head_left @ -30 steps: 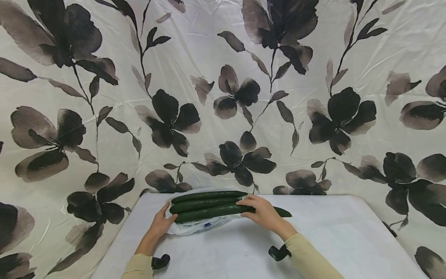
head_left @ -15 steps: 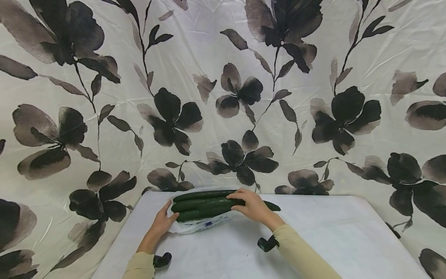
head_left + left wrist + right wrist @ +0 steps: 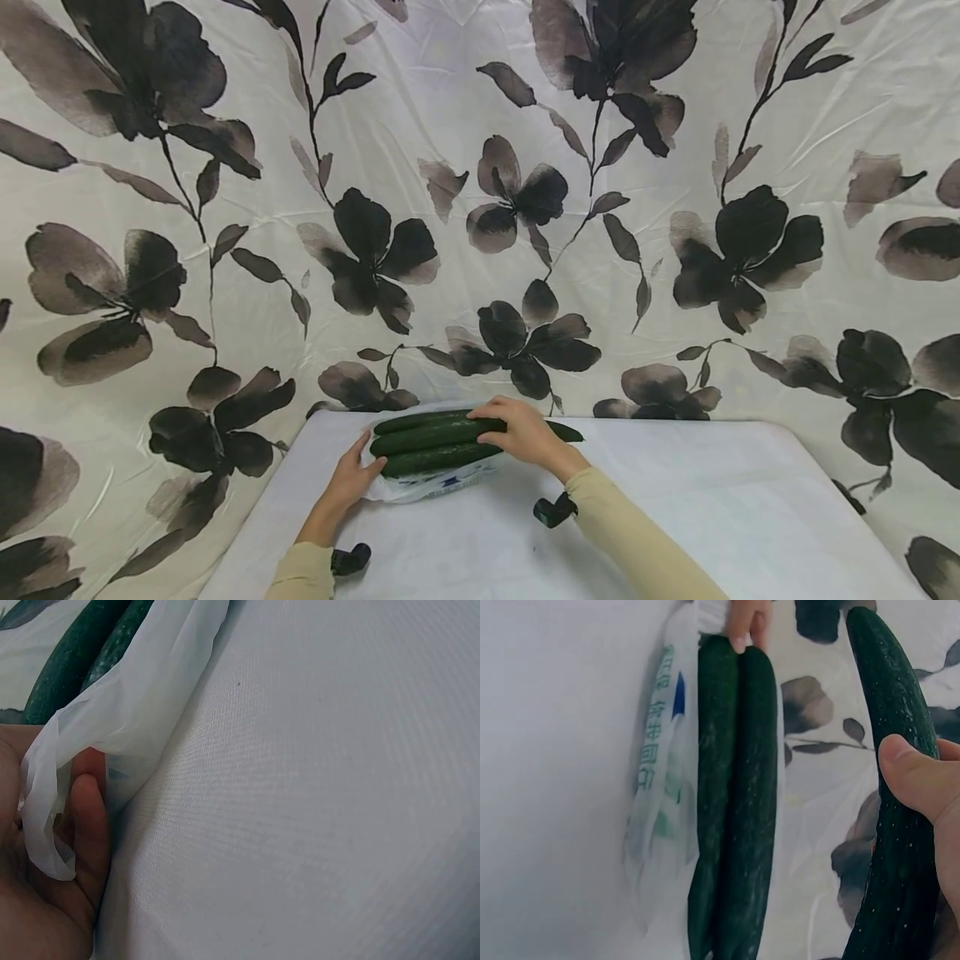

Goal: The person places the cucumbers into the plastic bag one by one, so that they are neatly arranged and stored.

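Note:
Three dark green cucumbers are in view. My right hand (image 3: 521,433) grips one cucumber (image 3: 566,432), its tail poking out past the palm. The right wrist view shows that cucumber (image 3: 896,697) beside the other two, thumb across it. Those two, a back cucumber (image 3: 416,423) and a front cucumber (image 3: 442,458), lie side by side at a thin white plastic bag (image 3: 420,492); whether fully inside cannot be told. My left hand (image 3: 348,475) is at their left ends, thumb and fingers apart. In the left wrist view the bag's edge (image 3: 49,840) loops through its curled fingers.
A white-covered table (image 3: 675,508) extends to the right and toward me. Right behind it hangs a pale curtain (image 3: 450,350) with dark flowers. Black wrist cameras (image 3: 555,510) sit on both of my arms.
My right hand has moved left and away from me, carrying its cucumber from the front side over toward the back. My left hand has stayed at the bag.

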`<action>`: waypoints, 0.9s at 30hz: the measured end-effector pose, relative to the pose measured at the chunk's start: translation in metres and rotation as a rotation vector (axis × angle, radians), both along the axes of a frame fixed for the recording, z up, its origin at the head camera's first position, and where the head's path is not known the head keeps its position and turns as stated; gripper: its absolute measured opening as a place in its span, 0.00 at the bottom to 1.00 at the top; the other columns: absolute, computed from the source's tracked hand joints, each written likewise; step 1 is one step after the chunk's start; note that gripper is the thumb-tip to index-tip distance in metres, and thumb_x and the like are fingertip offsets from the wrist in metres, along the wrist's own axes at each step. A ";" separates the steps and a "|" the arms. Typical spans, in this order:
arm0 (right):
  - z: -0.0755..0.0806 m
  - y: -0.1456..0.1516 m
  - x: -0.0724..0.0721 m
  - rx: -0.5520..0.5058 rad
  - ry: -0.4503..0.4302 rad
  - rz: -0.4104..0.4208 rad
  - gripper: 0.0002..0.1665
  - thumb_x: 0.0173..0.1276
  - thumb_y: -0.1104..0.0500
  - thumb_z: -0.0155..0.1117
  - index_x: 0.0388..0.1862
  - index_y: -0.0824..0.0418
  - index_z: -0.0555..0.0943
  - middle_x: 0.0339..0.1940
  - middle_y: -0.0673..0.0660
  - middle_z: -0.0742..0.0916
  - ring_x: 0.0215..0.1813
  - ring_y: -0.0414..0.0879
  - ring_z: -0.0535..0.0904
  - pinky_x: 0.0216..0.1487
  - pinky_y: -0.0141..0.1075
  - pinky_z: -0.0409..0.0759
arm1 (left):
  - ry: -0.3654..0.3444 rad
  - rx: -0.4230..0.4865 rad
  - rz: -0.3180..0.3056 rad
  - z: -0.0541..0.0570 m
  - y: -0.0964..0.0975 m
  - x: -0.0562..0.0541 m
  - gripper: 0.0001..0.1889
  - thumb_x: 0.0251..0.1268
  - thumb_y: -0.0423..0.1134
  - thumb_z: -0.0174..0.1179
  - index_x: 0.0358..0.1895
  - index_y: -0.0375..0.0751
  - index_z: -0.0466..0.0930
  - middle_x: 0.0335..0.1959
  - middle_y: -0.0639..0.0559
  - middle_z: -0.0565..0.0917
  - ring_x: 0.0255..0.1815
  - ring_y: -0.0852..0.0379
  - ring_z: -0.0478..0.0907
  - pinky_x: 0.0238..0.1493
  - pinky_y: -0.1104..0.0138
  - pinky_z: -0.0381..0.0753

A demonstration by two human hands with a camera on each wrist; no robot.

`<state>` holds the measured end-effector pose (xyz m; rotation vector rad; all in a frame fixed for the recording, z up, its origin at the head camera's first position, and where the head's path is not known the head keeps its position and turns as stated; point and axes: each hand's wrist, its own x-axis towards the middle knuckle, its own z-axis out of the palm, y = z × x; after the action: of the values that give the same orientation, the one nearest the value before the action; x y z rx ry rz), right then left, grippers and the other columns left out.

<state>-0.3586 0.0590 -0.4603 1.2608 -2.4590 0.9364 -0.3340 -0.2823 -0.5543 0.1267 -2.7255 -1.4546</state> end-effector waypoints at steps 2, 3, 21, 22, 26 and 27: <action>0.002 -0.005 -0.002 0.008 0.000 0.011 0.24 0.63 0.54 0.70 0.59 0.52 0.81 0.47 0.46 0.82 0.44 0.38 0.79 0.40 0.32 0.79 | -0.001 -0.003 0.002 0.000 0.000 0.000 0.38 0.71 0.38 0.56 0.76 0.32 0.46 0.74 0.27 0.49 0.73 0.28 0.46 0.71 0.43 0.48; 0.003 -0.007 -0.003 0.012 0.000 0.016 0.24 0.63 0.54 0.70 0.59 0.52 0.81 0.47 0.46 0.82 0.44 0.38 0.79 0.40 0.32 0.79 | -0.002 -0.004 0.002 0.000 0.000 0.000 0.38 0.71 0.38 0.56 0.76 0.32 0.46 0.74 0.27 0.49 0.73 0.28 0.46 0.71 0.43 0.48; 0.018 -0.049 -0.025 0.057 0.016 0.023 0.24 0.61 0.55 0.72 0.58 0.47 0.82 0.46 0.45 0.83 0.47 0.39 0.79 0.47 0.33 0.79 | 0.030 -0.015 -0.005 0.000 -0.003 -0.005 0.39 0.70 0.40 0.58 0.76 0.32 0.47 0.73 0.26 0.52 0.72 0.27 0.49 0.70 0.42 0.51; 0.017 -0.050 -0.026 0.059 0.010 0.023 0.24 0.61 0.55 0.72 0.58 0.47 0.82 0.46 0.45 0.83 0.47 0.39 0.79 0.46 0.33 0.79 | 0.027 -0.015 -0.006 0.001 -0.003 -0.004 0.39 0.70 0.40 0.58 0.76 0.32 0.47 0.73 0.26 0.51 0.72 0.28 0.48 0.70 0.42 0.51; 0.013 -0.056 -0.030 0.078 -0.026 0.012 0.25 0.62 0.55 0.71 0.59 0.47 0.81 0.47 0.46 0.83 0.47 0.39 0.79 0.45 0.33 0.79 | 0.021 0.005 -0.007 0.001 -0.002 -0.001 0.39 0.70 0.39 0.58 0.76 0.30 0.47 0.74 0.27 0.50 0.73 0.30 0.46 0.71 0.42 0.49; 0.012 -0.057 -0.031 0.083 -0.034 0.008 0.25 0.62 0.55 0.71 0.59 0.47 0.81 0.47 0.46 0.83 0.47 0.39 0.79 0.45 0.33 0.79 | 0.022 0.011 -0.006 0.001 -0.002 -0.001 0.39 0.70 0.38 0.58 0.76 0.29 0.47 0.74 0.27 0.50 0.74 0.31 0.45 0.71 0.43 0.48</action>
<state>-0.3892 0.0015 -0.4486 1.2921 -2.5451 0.8735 -0.3351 -0.2839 -0.5537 0.1020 -2.7032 -1.4642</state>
